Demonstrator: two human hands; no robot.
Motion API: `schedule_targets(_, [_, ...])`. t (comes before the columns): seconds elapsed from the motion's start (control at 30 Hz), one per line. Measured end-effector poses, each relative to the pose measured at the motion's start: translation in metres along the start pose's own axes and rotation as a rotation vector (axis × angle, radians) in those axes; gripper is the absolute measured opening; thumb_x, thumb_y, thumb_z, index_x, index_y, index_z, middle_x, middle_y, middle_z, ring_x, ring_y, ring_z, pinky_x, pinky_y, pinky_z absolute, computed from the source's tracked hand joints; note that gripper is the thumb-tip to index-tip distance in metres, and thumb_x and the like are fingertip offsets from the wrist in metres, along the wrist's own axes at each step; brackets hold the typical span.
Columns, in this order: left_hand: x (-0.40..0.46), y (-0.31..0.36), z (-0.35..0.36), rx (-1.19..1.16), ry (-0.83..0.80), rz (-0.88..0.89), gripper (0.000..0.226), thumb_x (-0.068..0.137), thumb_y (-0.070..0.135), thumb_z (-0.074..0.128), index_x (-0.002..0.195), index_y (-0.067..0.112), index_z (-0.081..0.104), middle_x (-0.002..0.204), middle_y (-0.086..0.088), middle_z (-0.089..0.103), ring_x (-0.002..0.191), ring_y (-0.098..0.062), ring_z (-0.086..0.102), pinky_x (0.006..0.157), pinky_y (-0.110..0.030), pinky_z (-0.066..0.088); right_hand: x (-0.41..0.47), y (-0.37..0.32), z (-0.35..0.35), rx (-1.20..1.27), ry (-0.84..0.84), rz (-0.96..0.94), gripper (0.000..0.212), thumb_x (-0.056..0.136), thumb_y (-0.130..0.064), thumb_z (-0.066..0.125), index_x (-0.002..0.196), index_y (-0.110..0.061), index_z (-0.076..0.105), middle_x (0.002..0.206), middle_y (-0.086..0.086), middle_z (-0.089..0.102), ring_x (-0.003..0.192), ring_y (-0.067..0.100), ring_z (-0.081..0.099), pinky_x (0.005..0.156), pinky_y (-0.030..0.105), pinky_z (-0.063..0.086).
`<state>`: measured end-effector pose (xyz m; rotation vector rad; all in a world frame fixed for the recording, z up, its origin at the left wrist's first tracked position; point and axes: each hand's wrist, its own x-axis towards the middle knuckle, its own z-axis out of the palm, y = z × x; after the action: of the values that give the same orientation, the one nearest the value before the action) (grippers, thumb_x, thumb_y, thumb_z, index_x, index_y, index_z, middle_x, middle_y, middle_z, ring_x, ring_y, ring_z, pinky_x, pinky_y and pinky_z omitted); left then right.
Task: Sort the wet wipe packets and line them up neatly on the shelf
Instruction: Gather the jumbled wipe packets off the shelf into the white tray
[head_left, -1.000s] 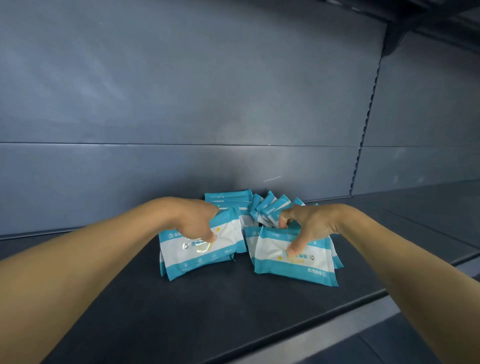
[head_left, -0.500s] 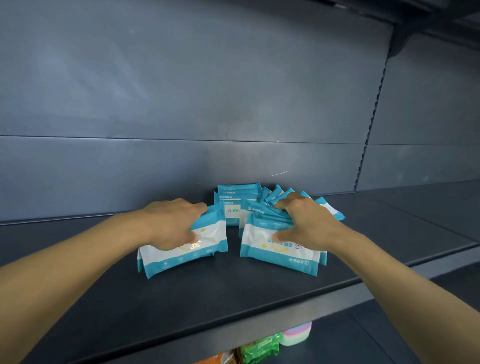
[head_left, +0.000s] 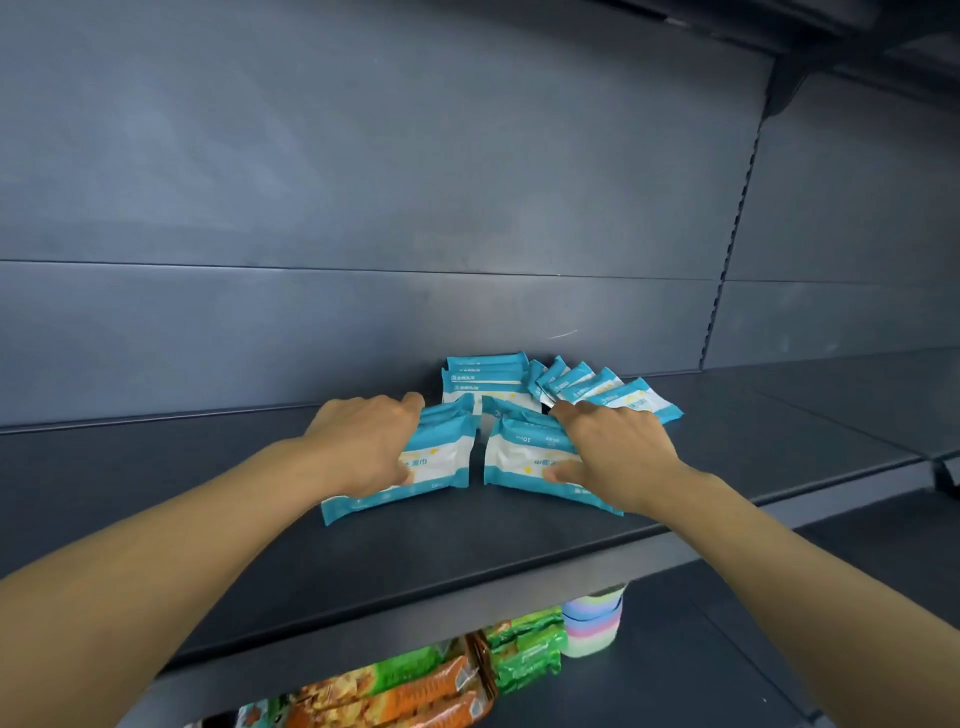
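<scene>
Teal-and-white glossy wet wipe packets (head_left: 558, 387) on the dark shelf (head_left: 415, 561). I see my left hand (head_left: 363, 441) gripping one stack (head_left: 436, 457), my right hand (head_left: 618, 452) clutching another (head_left: 519, 452); the rest fan out just beyond my fingers.

The dark grey metal shelf (head_left: 363, 561) has a smooth, matt painted finish, and the grey metal back panel (head_left: 363, 182) behind it carries a faint satin sheen. On the shelf, the teal-and-white plastic-film wet wipe packets (head_left: 597, 389) look smooth and slightly glossy. Below the shelf, green and orange snack wrappers (head_left: 415, 686) are shiny crinkled foil-like plastic.
</scene>
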<state>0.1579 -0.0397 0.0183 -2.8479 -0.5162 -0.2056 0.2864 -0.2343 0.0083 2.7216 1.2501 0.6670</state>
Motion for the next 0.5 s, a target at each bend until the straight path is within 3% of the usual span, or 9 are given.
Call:
schedule_targets(0.3, [-0.08,0.012,-0.029,-0.195,0.252,0.081,0.044,0.09,0.044,0.054,0.12,0.017,0.036,0.124,-0.005,0.056,0.108,-0.032,0.056,0.068,-0.034,0.033,-0.089,-0.025,-0.057,0.277,0.2,0.307,0.048,0.088,-0.05,0.054,0.124,-0.019,0.043,0.111,0.005,0.06,0.099,0.033,0.056,0.069,0.033,0.036])
schedule_targets(0.5, [-0.14,0.062,-0.016,-0.336,0.23,0.24,0.05,0.086,0.047,0.058,0.121,0.018,0.036,0.118,-0.008,0.057,0.106,-0.034,0.056,0.07,-0.036,0.034,-0.192,-0.038,-0.047,0.362,0.098,0.548,0.047,0.085,-0.052,0.057,0.117,-0.02,0.048,0.096,0.003,0.059,0.086,0.031,0.057,0.068,0.035,0.042])
